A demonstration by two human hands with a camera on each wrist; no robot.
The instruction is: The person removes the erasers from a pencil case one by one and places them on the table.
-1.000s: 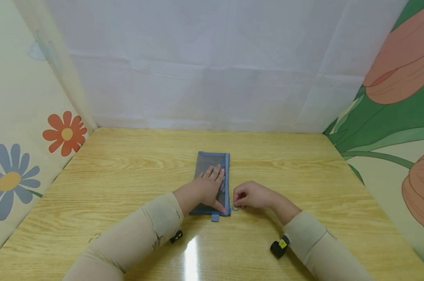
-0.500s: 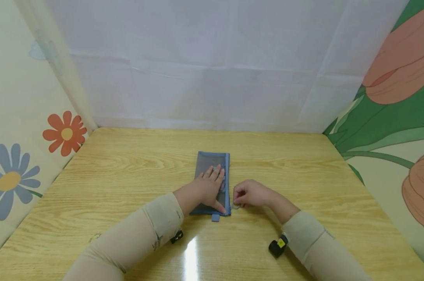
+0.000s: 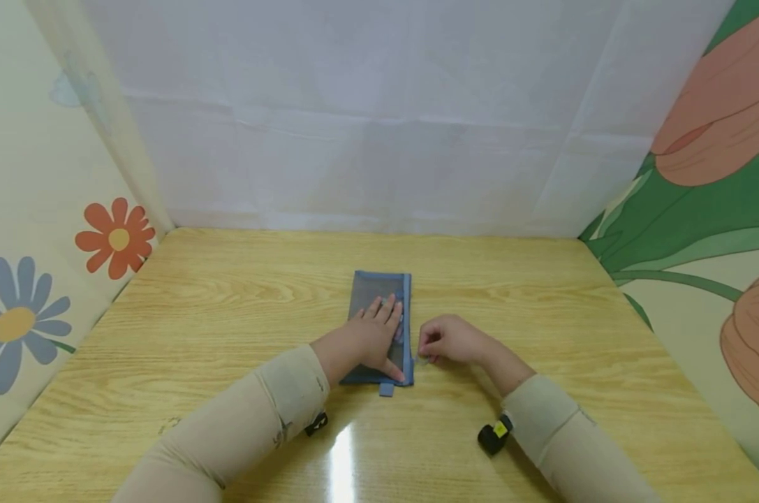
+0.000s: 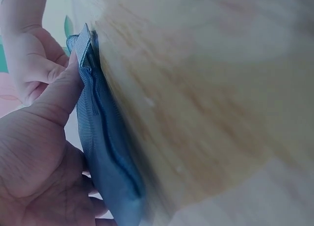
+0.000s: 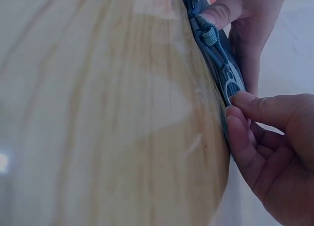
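Observation:
A blue-edged mesh zipper pouch point(image 3: 368, 288) lies flat on the table, with some bluish thing dimly visible inside. My left hand point(image 3: 374, 338) rests on top of it, fingers spread and thumb near its close right corner. Just right of the pouch, my right hand point(image 3: 453, 340) has its fingers curled. In the right wrist view its thumb and finger pinch the oval ring of a zipper pull point(image 5: 230, 84), beside a knotted blue cord loop point(image 5: 208, 37). The left wrist view shows the pouch's thick edge point(image 4: 110, 152) beside my left palm.
The wooden table point(image 3: 260, 279) meets a white cloth wall point(image 3: 366, 140) at the back. Flower-printed panels point(image 3: 699, 230) stand at both sides. A fabric tab point(image 3: 387, 390) sticks out from the pouch's close edge. Light glares off the table in front.
My right hand has slid slightly away from me along the pouch's right edge, taking the zipper pull with it. The left hand and the pouch have stayed in place.

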